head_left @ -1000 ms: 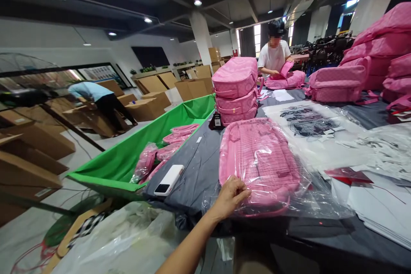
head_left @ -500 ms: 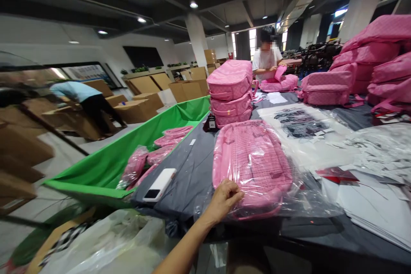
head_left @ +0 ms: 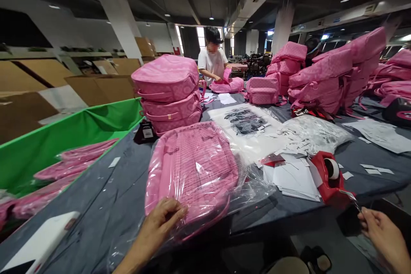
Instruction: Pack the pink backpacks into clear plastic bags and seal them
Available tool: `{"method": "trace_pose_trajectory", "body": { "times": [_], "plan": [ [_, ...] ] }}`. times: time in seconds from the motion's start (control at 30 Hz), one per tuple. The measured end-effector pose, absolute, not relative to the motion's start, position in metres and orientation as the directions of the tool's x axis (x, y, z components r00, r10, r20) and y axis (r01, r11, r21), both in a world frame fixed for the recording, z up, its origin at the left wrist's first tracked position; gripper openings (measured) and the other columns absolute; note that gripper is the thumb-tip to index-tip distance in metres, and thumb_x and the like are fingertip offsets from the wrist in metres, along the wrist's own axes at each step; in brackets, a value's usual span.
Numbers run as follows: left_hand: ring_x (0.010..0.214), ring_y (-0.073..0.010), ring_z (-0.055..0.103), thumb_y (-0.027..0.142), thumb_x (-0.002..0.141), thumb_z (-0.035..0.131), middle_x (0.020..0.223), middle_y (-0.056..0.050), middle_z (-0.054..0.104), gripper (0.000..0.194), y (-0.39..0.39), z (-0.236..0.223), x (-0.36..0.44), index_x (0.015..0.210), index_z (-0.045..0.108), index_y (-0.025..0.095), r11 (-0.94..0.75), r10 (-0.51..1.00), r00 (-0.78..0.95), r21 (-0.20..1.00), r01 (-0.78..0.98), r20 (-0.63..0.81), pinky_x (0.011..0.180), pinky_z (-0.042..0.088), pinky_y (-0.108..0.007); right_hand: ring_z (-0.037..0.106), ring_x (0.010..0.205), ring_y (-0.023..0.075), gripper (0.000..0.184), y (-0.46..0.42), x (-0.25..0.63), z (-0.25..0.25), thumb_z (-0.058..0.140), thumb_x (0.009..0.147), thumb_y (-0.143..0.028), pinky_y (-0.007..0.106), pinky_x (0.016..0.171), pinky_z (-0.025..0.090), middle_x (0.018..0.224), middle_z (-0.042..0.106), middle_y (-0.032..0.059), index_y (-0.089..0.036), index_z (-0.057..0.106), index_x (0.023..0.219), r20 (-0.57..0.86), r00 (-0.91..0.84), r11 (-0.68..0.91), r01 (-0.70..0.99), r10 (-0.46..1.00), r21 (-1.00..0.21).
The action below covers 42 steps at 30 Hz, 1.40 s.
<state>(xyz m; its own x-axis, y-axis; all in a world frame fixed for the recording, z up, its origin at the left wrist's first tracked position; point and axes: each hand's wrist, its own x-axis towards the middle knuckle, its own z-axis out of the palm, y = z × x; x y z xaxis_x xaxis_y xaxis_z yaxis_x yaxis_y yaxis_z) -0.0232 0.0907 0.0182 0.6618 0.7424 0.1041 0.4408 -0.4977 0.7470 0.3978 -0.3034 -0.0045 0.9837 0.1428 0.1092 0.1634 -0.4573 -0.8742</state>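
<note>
- The bagged pink backpack (head_left: 192,167) lies flat at the near edge of the worktop (head_left: 125,184), its clear plastic spreading right and toward that edge.
- The left hand (head_left: 162,218) touches the bag's near-left corner, fingers curled; whether they pinch the film, I cannot tell.
- Behind the bag, 3 pink backpacks (head_left: 168,90) stand stacked near the left edge. Grey cloth shows between the bag and the white device (head_left: 41,239) at the near-left corner.
- Right of the bag lie white sheets (head_left: 293,180), then the red tape dispenser (head_left: 327,180) at the near edge.
- The right hand (head_left: 380,231), beyond that edge, pinches a thin strip (head_left: 355,203) narrowly beside the dispenser; the strip's details are too small to tell.
- The picture border cuts off the white device and both forearms.
</note>
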Motion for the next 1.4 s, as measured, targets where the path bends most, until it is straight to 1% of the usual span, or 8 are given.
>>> {"method": "trace_pose_trajectory", "body": {
  "times": [0.13,0.27,0.4,0.67,0.97,1.1,1.23,1.4],
  "plan": [
    [0.071,-0.0212,0.055,0.067,0.083,0.058,0.066,-0.002,0.059,0.051,0.086,0.022,-0.021,0.060,0.061,0.021,-0.492,0.758,0.639,0.760,0.424,0.134,0.070,0.044,-0.033,0.035,0.046,0.0140,0.066,-0.251,0.350,-0.047,0.067,0.048,-0.083,0.033,0.040,0.039,0.055,0.032,-0.0039,-0.028,0.032,0.060,-0.109,0.945,-0.168,-0.059,0.308,-0.984],
    [0.074,-0.0193,0.054,0.053,0.087,0.059,0.067,-0.002,0.058,0.042,0.079,0.026,-0.019,0.060,0.059,0.021,-0.489,0.761,0.633,0.766,0.416,0.142,0.072,0.043,-0.031,0.030,0.050,0.0137,0.057,-0.182,0.288,-0.034,0.059,0.077,-0.079,0.029,0.042,0.039,0.061,0.031,-0.0037,-0.026,0.038,0.066,-0.185,0.594,-0.113,-0.157,0.783,-0.981],
    [0.079,-0.0183,0.053,0.038,0.087,0.064,0.068,0.000,0.059,0.030,0.081,0.026,-0.017,0.063,0.059,0.021,-0.488,0.771,0.623,0.751,0.445,0.132,0.077,0.042,-0.031,0.045,0.066,0.0177,0.047,-0.115,0.271,0.033,0.050,0.092,-0.070,0.030,0.060,0.047,0.074,0.048,0.0017,-0.025,0.053,0.078,-0.014,0.046,-0.027,0.302,0.999,-0.953],
    [0.080,-0.0179,0.053,0.028,0.087,0.069,0.070,0.000,0.062,0.025,0.078,0.024,-0.016,0.065,0.060,0.020,-0.479,0.777,0.613,0.767,0.427,0.144,0.077,0.039,-0.031,0.044,0.067,0.0165,0.041,0.023,0.264,0.075,0.049,0.095,-0.058,0.029,0.061,0.031,0.075,0.055,-0.0002,-0.023,0.042,0.075,-0.098,-0.520,0.352,0.694,0.848,-0.628],
    [0.080,-0.0182,0.053,0.033,0.089,0.068,0.071,0.000,0.063,0.027,0.080,0.021,-0.018,0.066,0.061,0.021,-0.505,0.763,0.629,0.744,0.437,0.149,0.077,0.039,-0.031,0.057,0.061,0.0202,0.032,0.028,0.290,0.037,0.061,0.088,-0.056,0.029,0.055,0.035,0.071,0.063,-0.0002,-0.025,0.053,0.085,0.084,-0.239,0.253,0.928,0.967,-0.272],
    [0.080,-0.0180,0.053,0.028,0.087,0.069,0.070,0.001,0.061,0.026,0.080,0.022,-0.017,0.064,0.059,0.020,-0.496,0.761,0.631,0.758,0.423,0.146,0.077,0.037,-0.030,0.068,0.095,0.0227,0.028,-0.008,0.289,0.019,0.040,0.102,-0.031,0.033,0.074,0.051,0.111,0.071,0.0085,-0.026,0.067,0.109,0.406,-0.415,0.480,0.875,0.815,-0.069],
    [0.081,-0.0179,0.053,0.024,0.085,0.070,0.071,0.001,0.061,0.024,0.081,0.023,-0.017,0.065,0.060,0.020,-0.491,0.765,0.630,0.756,0.433,0.136,0.077,0.038,-0.029,0.063,0.121,0.0246,0.055,-0.039,0.272,-0.007,0.038,0.101,-0.020,0.038,0.088,0.053,0.145,0.057,0.0091,-0.034,0.041,0.154,0.436,-0.581,0.552,0.808,0.687,0.205],
    [0.080,-0.0179,0.055,0.026,0.088,0.071,0.073,0.000,0.063,0.023,0.085,0.026,-0.016,0.067,0.064,0.020,-0.533,0.742,0.659,0.704,0.470,0.122,0.078,0.039,-0.030,0.064,0.120,0.0275,0.067,-0.040,0.271,-0.020,0.040,0.096,-0.016,0.041,0.086,0.055,0.152,0.050,0.0138,-0.036,0.032,0.159,0.436,-0.603,0.510,0.797,0.667,0.322]
  ]
}}
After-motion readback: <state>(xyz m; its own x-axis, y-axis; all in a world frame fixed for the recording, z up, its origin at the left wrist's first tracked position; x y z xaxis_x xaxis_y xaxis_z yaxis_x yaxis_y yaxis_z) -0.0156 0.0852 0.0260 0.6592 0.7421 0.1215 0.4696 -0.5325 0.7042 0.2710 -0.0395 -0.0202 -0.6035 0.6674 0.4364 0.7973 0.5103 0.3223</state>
